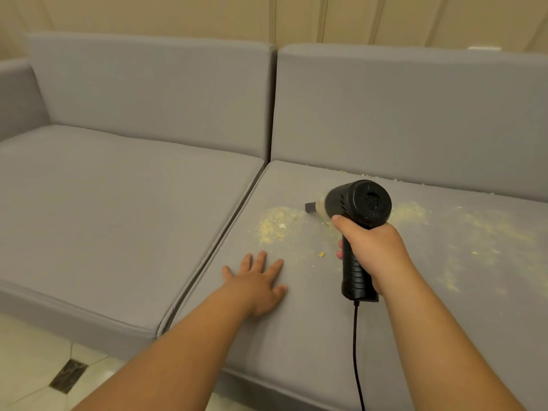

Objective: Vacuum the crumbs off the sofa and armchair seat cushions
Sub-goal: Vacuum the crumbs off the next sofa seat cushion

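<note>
The work looks to be mid-way through the sofa part of the task: the right hand holds a black handheld vacuum by its grip, fingers clamped round the handle, with the nozzle pointing left and down at the right seat cushion, just beside a dense patch of crumbs. A clear section behind the nozzle seems to hold some debris already. More crumbs lie scattered to the right of the vacuum, thinning toward the right edge, and a few sit along the far seam under the backrest. The left seat cushion shows no crumbs that can be made out. The next move probably calls for easing the nozzle left over the dense patch, low against the fabric, then sweeping back right across the wider scatter. The left hand lies flat on the near part of the right cushion, fingers spread apart, seemingly bracing or smoothing the fabric. The cord hangs from the handle toward the near edge.
</note>
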The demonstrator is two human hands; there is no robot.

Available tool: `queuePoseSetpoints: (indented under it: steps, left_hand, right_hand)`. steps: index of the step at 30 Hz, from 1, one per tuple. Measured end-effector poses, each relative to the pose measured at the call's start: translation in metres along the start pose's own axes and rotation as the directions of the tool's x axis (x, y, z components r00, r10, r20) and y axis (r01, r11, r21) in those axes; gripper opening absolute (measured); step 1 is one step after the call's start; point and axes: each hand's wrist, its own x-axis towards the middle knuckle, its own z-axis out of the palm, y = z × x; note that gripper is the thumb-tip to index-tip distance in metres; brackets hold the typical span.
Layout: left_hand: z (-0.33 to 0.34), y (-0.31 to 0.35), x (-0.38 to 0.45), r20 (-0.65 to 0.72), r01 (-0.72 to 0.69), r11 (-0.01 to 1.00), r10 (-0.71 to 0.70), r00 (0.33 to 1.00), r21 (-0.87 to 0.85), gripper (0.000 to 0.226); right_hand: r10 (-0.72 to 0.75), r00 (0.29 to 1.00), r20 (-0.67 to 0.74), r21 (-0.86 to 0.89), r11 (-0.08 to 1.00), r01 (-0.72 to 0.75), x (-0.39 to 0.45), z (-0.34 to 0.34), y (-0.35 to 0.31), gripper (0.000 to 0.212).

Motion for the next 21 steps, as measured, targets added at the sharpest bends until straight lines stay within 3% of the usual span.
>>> queuePoseSetpoints:
  steps: [17, 21]
  left_hand:
    - [-0.002, 0.003, 0.000, 0.020, 0.023, 1.000, -0.023, 1.000, 0.009, 0.070]
    - [-0.001, 0.003, 0.000, 0.008, 0.023, 1.000, -0.023, 1.000, 0.014, 0.069]
  right_hand:
    - [0.047, 0.989, 0.143, 0.064, 0.996, -0.056, -0.004, 0.021, -0.003, 0.026]
    - [-0.027, 0.996, 0.081, 0.007, 1.000, 0.026, -0.010, 0.012, -0.005, 0.024]
